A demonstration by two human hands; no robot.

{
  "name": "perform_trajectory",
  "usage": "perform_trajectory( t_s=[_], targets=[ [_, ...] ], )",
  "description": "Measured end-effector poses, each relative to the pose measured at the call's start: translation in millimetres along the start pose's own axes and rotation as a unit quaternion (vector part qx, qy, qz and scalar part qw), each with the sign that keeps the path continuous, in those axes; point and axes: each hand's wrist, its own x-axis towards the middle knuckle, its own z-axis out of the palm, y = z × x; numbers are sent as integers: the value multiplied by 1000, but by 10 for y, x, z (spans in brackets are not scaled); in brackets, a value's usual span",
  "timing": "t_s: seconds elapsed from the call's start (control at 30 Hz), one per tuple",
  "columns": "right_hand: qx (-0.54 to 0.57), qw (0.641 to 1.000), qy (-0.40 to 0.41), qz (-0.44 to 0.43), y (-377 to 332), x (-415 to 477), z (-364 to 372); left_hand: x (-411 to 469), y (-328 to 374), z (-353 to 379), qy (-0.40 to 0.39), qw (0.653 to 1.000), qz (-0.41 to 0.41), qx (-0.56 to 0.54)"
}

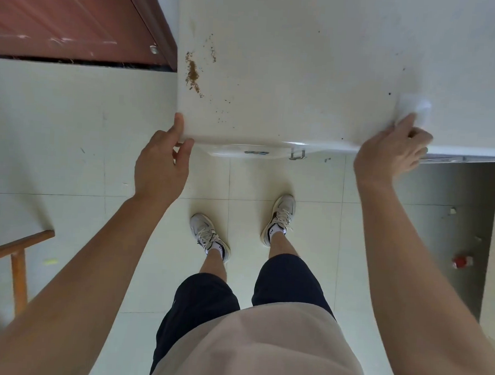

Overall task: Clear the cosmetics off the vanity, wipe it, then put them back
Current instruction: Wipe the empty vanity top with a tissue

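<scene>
The white vanity top (306, 60) fills the upper part of the head view, bare of cosmetics. Brown crumbs and stains (193, 74) lie near its left edge, and small dark specks are scattered further right. My left hand (162, 164) grips the top's front left corner, thumb on the surface and fingers under the edge. My right hand (393, 152) holds a white wipe (414, 109) against the surface at the front edge on the right.
A reddish-brown door (71, 17) stands left of the vanity. A metal drawer handle (297, 155) sticks out under the front edge. A wooden stool (13, 248) is at the lower left. A red can (462, 261) and scraps lie on the tiled floor at the right.
</scene>
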Motion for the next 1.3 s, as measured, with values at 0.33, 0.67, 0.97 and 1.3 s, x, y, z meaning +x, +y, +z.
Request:
perform_trajectory(
  t_s=[0.33,0.67,0.97,1.3],
  targets=[
    [100,936,-103,-321,-1313,-1355,275,43,17,-74,28,947,-154,-281],
    [120,867,-226,-427,-2360,-1483,302,48,-2,-160,-10,931,-210,-299],
    [198,912,-112,-341,-1906,-308,132,168,89,-109,8,921,-216,-325],
    [-19,907,-149,-393,-2346,-906,320,179,57,-110,-3,907,-217,-361]
  ],
)
